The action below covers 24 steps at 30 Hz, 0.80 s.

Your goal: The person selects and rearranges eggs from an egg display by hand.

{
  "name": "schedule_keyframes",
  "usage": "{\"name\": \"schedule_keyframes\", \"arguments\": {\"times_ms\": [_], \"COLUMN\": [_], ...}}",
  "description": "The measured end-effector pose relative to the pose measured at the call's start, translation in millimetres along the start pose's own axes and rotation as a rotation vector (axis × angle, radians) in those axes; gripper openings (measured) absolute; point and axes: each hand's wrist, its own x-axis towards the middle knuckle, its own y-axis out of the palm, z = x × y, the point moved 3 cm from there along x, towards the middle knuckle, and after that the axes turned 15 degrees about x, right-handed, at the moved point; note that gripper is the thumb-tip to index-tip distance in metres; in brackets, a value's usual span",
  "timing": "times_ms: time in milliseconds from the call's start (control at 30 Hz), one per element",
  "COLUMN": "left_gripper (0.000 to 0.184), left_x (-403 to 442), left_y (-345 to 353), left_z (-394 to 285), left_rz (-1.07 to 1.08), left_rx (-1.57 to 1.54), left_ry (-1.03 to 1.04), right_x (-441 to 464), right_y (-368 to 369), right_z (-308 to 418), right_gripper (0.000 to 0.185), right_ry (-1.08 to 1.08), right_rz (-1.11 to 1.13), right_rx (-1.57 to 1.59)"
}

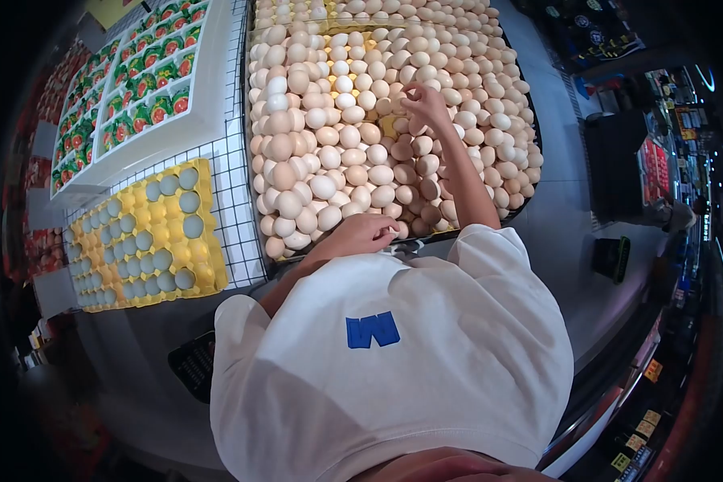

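Note:
A large display of pale brown and cream eggs (350, 158) fills the area in front of me, heaped in rows. My right hand (427, 107) reaches over the middle of the heap. Its thumb and forefinger are bent and apart, beside several eggs, with no egg visible between them. Just past its fingertips a bit of yellow egg tray (390, 125) shows among the eggs. Close to my body, at the near edge of the display, my left hand (365, 234) is held with curled fingers; whatever is in them, if anything, is hidden.
On the left, a yellow tray (214, 255) holds bluish eggs on a white grid-tiled surface (237, 173). Behind it stands a white box (203, 96) of green-and-red wrapped packs. A black rim (540, 153) bounds the egg display. Grey floor (561, 209) lies to the right.

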Motion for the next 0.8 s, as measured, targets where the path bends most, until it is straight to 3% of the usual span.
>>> {"name": "schedule_keyframes", "arguments": {"times_ms": [167, 267, 600, 800], "left_gripper": [0.023, 0.024, 0.024, 0.025], "left_x": [0, 0, 1, 1], "left_y": [1, 1, 2, 3], "left_z": [1, 1, 2, 4], "left_rz": [0.001, 0.008, -0.007, 0.014], "left_rx": [-0.006, 0.005, 0.034, 0.059], "left_ry": [0.001, -0.008, 0.010, 0.001], "right_x": [7, 0, 4, 6], "right_y": [-50, -62, -60, -49], "right_z": [-9, -1, -10, -17], "right_gripper": [0.039, 0.036, 0.036, 0.036], "right_ry": [-0.010, 0.095, 0.124, 0.030], "right_rz": [-0.055, 0.008, -0.045, -0.071], "right_rx": [-0.082, -0.168, -0.272, -0.370]}}
